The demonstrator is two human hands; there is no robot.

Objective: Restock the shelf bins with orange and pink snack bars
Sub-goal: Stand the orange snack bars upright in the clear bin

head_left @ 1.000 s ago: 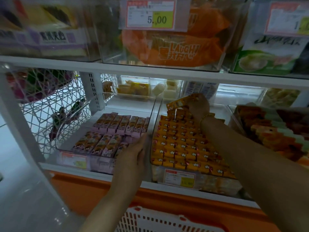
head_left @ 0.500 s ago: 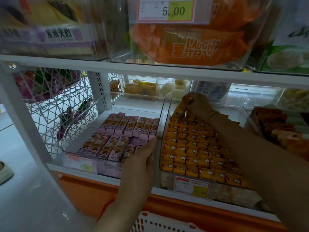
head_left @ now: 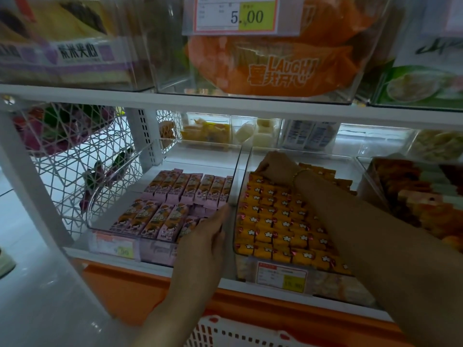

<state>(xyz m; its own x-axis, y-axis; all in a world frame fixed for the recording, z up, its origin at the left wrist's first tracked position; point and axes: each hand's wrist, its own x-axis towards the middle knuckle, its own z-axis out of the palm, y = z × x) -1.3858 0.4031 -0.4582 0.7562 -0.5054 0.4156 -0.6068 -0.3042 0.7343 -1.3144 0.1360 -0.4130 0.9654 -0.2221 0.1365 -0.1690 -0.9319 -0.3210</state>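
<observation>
Two clear bins stand side by side on the lower shelf. The left bin point(head_left: 200, 146) holds two rows of pink snack bars point(head_left: 175, 191), with bare floor behind them. The right bin point(head_left: 325, 157) is packed with rows of orange snack bars point(head_left: 275, 221). My right hand point(head_left: 276, 166) reaches to the back of the orange bin, fingers curled down on an orange bar in the rearmost row. My left hand point(head_left: 208, 236) rests with straight fingers against the wall between the two bins, holding nothing.
A white slotted basket point(head_left: 238, 331) sits below the shelf front. Another clear bin of mixed orange bars point(head_left: 413, 196) stands to the right. The upper shelf board point(head_left: 225, 103) hangs low overhead, and a wire mesh panel point(head_left: 75, 159) closes the left side.
My right hand has lowered the orange bar from above the rows down into the back of the orange bin. The left hand has stayed at the bin wall. The view has moved closer.
</observation>
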